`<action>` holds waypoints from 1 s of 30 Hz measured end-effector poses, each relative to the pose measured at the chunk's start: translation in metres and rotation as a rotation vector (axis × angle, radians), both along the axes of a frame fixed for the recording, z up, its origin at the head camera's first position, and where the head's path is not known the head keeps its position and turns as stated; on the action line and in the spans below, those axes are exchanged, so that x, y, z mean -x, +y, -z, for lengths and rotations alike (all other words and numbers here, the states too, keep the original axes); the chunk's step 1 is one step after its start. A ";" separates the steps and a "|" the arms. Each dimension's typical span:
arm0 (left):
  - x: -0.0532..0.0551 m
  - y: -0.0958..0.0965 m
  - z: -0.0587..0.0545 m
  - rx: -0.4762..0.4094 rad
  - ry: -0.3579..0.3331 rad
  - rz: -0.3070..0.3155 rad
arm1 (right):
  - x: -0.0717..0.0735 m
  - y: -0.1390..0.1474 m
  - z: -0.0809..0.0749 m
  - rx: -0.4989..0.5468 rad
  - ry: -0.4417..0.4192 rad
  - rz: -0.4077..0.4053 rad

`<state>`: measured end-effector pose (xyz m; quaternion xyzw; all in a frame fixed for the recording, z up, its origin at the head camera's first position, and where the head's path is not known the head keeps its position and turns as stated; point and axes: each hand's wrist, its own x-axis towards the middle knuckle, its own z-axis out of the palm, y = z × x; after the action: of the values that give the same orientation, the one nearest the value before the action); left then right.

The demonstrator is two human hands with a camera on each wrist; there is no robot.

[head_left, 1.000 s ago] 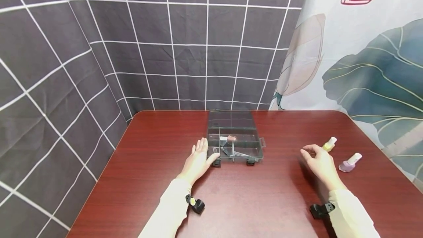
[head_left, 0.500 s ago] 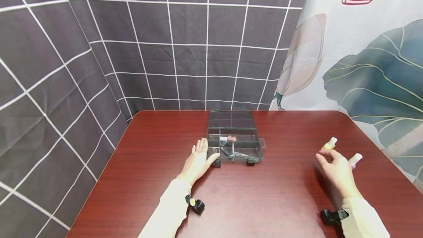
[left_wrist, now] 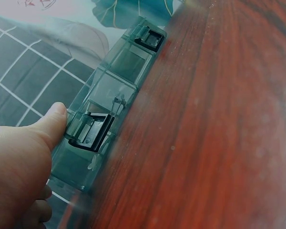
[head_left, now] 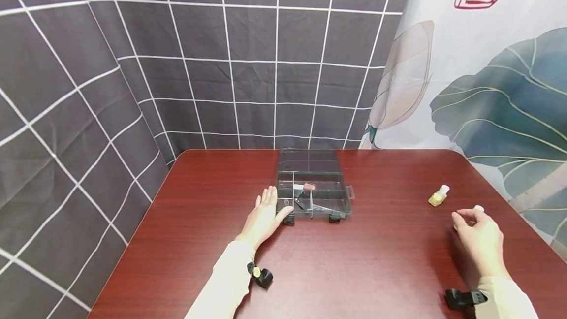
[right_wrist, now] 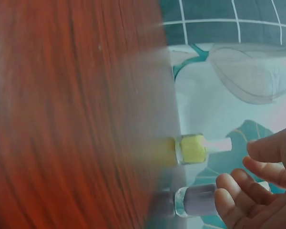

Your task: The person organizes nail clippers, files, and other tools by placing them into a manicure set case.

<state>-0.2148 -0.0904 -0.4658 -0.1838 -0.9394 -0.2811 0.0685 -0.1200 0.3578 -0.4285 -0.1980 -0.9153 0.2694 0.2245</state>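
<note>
A transparent grey compartment box [head_left: 330,204] stands at mid-table with its lid [head_left: 307,160] raised at the back. My left hand [head_left: 263,218] rests along the box's left side, fingers straight and thumb over its front rim. To the right, my right hand [head_left: 480,238] is at a purple nail polish bottle [right_wrist: 200,200], which stands upright with its white cap partly behind the fingers. Thumb and forefinger look apart from the cap; whether the other fingers touch it, I cannot tell. A yellow nail polish bottle [head_left: 438,196] stands upright just beyond that hand.
Inside the box lie a peach-coloured piece [head_left: 309,186] and slim metal tools [head_left: 321,208], too small to name. Two black latches [head_left: 334,217] hang at its front. The red-brown table [head_left: 354,270] ends at a grid-patterned cloth [head_left: 252,82] behind.
My right hand has moved right, past the yellow nail polish bottle to the purple one, which it now largely hides in the head view. My left hand has stayed at the box.
</note>
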 end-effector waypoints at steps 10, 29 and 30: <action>-0.001 -0.001 -0.001 -0.004 -0.025 -0.002 | -0.003 0.018 -0.004 0.119 -0.040 0.210; -0.003 -0.001 -0.002 0.003 -0.011 -0.005 | 0.005 0.036 0.008 0.087 -0.176 0.075; -0.003 -0.001 -0.002 0.004 -0.012 -0.006 | 0.006 0.037 0.009 0.083 -0.184 0.070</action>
<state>-0.2122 -0.0912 -0.4638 -0.1793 -0.9410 -0.2800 0.0632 -0.1263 0.3950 -0.4374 -0.2628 -0.9127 0.2797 0.1405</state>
